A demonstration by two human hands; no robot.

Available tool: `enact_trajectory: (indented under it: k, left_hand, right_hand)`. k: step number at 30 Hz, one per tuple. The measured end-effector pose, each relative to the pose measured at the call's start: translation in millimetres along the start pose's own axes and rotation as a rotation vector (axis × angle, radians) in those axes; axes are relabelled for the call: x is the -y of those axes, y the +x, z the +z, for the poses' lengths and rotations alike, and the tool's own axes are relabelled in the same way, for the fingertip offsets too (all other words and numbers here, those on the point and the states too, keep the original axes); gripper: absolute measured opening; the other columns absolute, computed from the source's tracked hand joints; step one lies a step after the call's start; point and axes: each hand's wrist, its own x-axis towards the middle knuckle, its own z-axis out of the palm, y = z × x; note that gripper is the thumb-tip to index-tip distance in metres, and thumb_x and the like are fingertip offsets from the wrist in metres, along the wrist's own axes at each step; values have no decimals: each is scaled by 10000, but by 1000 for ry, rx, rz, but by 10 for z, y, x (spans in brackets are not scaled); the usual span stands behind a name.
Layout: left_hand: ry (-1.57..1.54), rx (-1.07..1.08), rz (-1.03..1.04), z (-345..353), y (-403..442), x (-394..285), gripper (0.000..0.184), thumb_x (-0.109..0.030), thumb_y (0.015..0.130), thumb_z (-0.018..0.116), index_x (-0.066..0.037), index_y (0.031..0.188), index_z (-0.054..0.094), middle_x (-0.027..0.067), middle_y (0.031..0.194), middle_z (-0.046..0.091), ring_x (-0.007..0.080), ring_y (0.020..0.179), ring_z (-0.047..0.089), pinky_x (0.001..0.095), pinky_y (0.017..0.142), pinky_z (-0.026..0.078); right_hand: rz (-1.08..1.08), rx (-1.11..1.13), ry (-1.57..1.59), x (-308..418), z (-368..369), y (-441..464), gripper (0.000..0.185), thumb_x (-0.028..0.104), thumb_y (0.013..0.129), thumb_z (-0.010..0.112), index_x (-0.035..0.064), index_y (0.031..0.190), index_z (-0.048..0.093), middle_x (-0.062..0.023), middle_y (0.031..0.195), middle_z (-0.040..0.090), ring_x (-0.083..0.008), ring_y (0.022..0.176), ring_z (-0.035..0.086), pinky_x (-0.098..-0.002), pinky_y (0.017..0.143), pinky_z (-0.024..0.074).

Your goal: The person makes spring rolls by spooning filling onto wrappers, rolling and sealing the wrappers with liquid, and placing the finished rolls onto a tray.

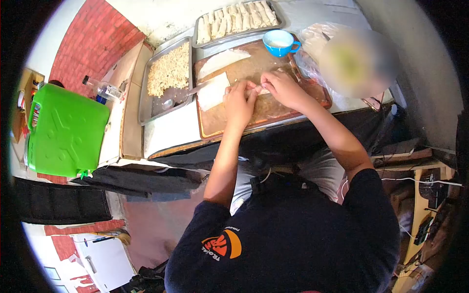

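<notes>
Pale wrapper, mostly covered, lies mid-way along the brown board, between left hand and right hand, both pinching it, equally near; I can't tell its long axis.

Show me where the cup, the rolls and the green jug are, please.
Cup (278, 51): head view, on its blue outer wall.
Rolls (238, 22): head view, on one roll near the middle of the batch.
Green jug (71, 132): head view, on the middle of its broad side.
</notes>
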Motion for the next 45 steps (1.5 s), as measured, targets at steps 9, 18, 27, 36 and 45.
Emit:
enact_trajectory:
  k: [9, 18, 27, 36, 45]
  left_hand:
    - [76, 17, -51, -12, 54, 104, 262, -338, 878, 687, -88, 944, 726, 135, 950, 679, 354, 940, 571, 433, 879, 411]
    - [102, 47, -87, 43, 241, 215, 260, -342, 863, 690, -99, 949, 725, 117, 866, 662, 362, 914, 571, 486, 849, 414]
    - [117, -73, 43, -50, 127, 256, 248, -302, 787, 777, -136, 962, 721, 74, 873, 673, 293, 891, 605, 432, 857, 419]
    - [-194, 90, -92, -157, 351, 338, 278, -261, 835, 749, -66, 1023, 689, 98, 1019, 668, 245, 900, 596, 378, 769, 462]
    - [-1078, -73, -25, -453, 6, -229, 293, -23, 838, 746, -14, 1110, 636, 48, 1131, 657, 119, 1045, 609, 271, 876, 498]
  right_hand:
    - [17, 46, 70, 6, -81, 41, 121, 122, 860, 654, 6, 893, 640, -170, 904, 609, -379, 868, 606, -457, 764, 475]
    - [-66, 92, 84, 2, -91, 51, 175, 131, 839, 691, 30, 979, 670, -136, 988, 597, -351, 958, 587, -427, 829, 469]
    - [-157, 19, -264, -10, -43, 202, 132, 148, 881, 617, 85, 990, 659, -105, 1037, 580, -315, 1024, 552, -447, 877, 425]
    - [-91, 83, 66, 0, -133, 327, 247, 136, 870, 681, 37, 1095, 656, -137, 1034, 674, -311, 958, 642, -390, 824, 504]
    - [269, 98, 871, 621, -451, 228, 202, 56, 902, 681, -19, 1090, 673, -66, 1002, 699, -103, 873, 657, -243, 754, 536]
